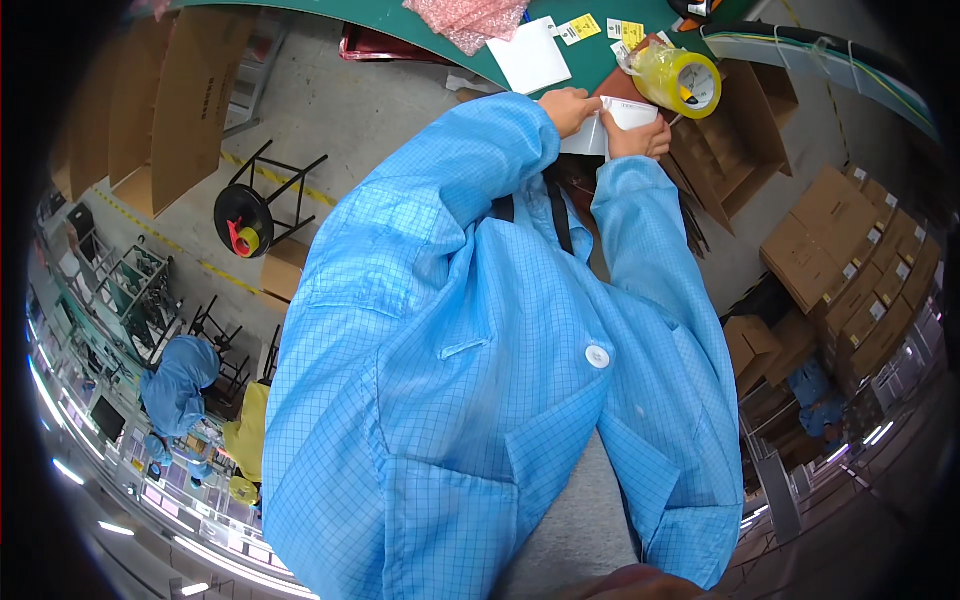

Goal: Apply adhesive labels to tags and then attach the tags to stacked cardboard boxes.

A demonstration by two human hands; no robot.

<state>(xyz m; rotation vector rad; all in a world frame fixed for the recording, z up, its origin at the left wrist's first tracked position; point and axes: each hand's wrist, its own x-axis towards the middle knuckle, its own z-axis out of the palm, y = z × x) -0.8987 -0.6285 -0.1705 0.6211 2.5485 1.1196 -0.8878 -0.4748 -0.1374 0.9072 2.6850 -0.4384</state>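
The person's left hand (pixel 568 108) and right hand (pixel 638 138) are both up at the near edge of the green table (pixel 430 30); together they hold a flat white paper-like packet (pixel 622 122); the left hand grips its left end with fingers curled over it, and the right hand pinches its lower right side with fingers closed on it; the packet sits between the two hands, just over the table edge, with a brown flat piece (pixel 622 88) touching it from behind.

A big roll of clear yellow tape (pixel 684 80) lies on its side just beside the packet, up and to the right; a flat white square sheet (pixel 530 55) lies on the table near the left hand; a pink bubble-wrap bag (pixel 470 18) lies past that sheet; small yellow and white paper labels (pixel 600 30) lie between the sheet and the tape.

Both arms wear the sleeves of a light blue checked work coat (pixel 450 380) with a white round button (pixel 597 356); an open brown cardboard box (pixel 740 140) stands on the floor at the right, under the table edge; more closed brown cardboard boxes (pixel 850 270) are stacked farther right; a black round stool (pixel 245 218) stands on the grey floor at the left; another person in a blue coat (pixel 180 380) bends over far off at the lower left.
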